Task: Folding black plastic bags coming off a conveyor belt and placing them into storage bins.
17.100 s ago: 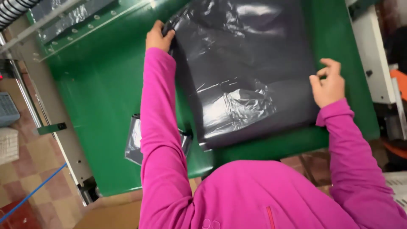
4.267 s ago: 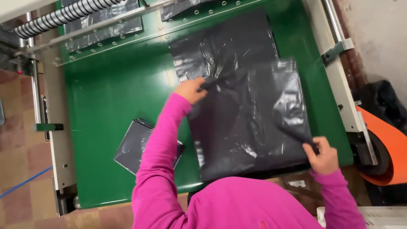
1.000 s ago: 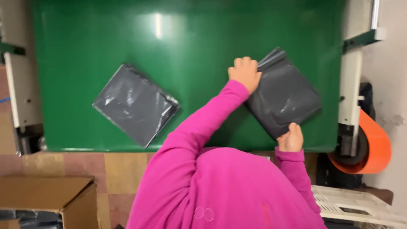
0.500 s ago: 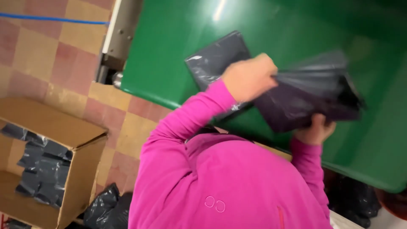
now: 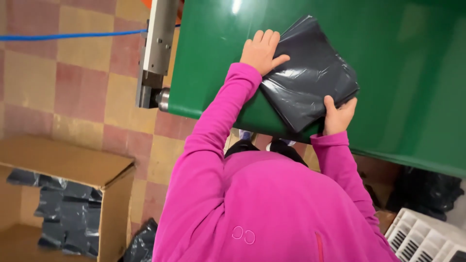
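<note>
A stack of folded black plastic bags (image 5: 310, 80) lies on the green table (image 5: 398, 58), near its front edge. My left hand (image 5: 262, 51) holds the stack's far left corner, thumb on top and fingers along the edge. At the near right corner, my right hand (image 5: 338, 114) grips the stack, thumb over the top. Both arms are in pink sleeves.
An open cardboard box (image 5: 73, 165) on the tiled floor at lower left holds several folded black bags (image 5: 68, 213). A metal frame with a roller end (image 5: 155, 58) runs along the table's left side. Loose black plastic (image 5: 427, 189) and a white slatted crate (image 5: 427, 237) sit lower right.
Half a second ago both hands held the folded bag lifted over another folded bag on the table. Now it lies flat there as one stack, and the view has shifted.
</note>
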